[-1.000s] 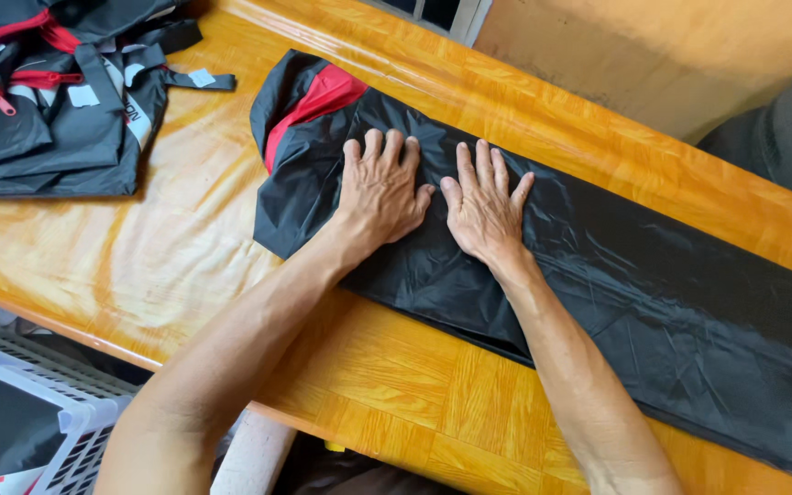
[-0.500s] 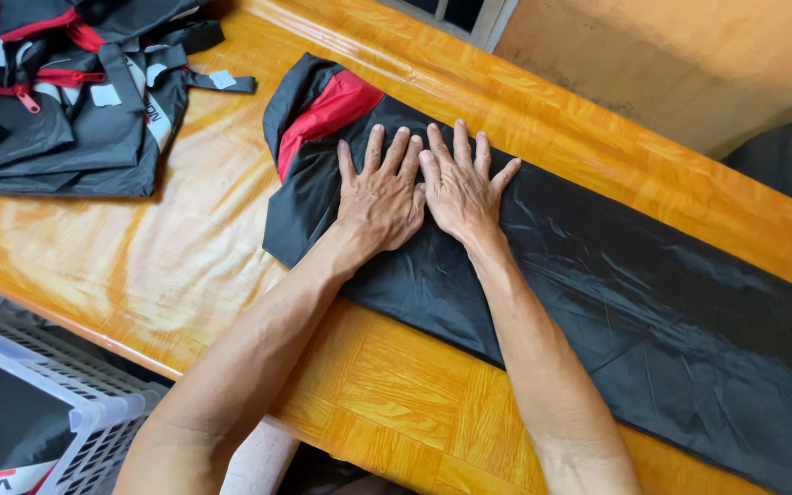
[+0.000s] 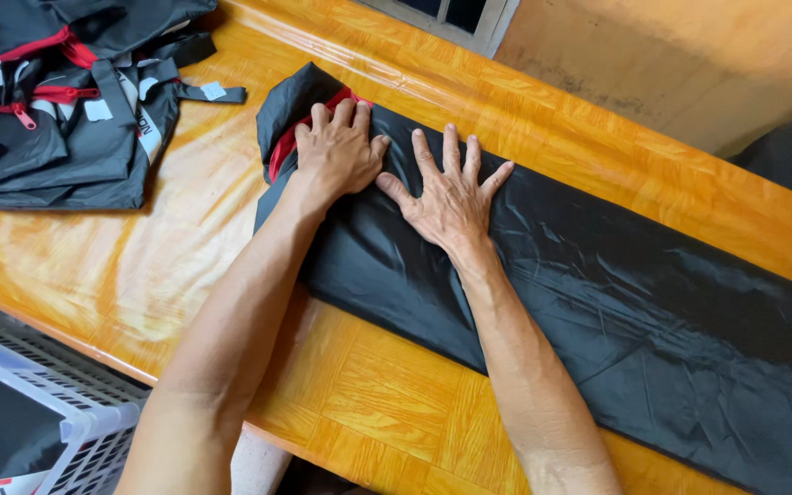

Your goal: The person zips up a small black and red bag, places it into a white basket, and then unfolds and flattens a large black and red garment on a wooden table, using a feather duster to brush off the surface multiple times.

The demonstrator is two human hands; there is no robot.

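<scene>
The left hand [image 3: 336, 151] is curling its fingers over the bunched end of a long black garment [image 3: 598, 302], gripping the fold where a red lining [image 3: 291, 147] is showing just beside the fingertips. The right hand [image 3: 451, 197] is lying flat on the fabric with fingers spread wide, pressing it against the orange wooden table [image 3: 139, 247]. Beyond the left fingers, a pile of black-and-red garments [image 3: 66, 101] is resting; a white basket [image 3: 48, 412] is sitting below the table edge.
</scene>
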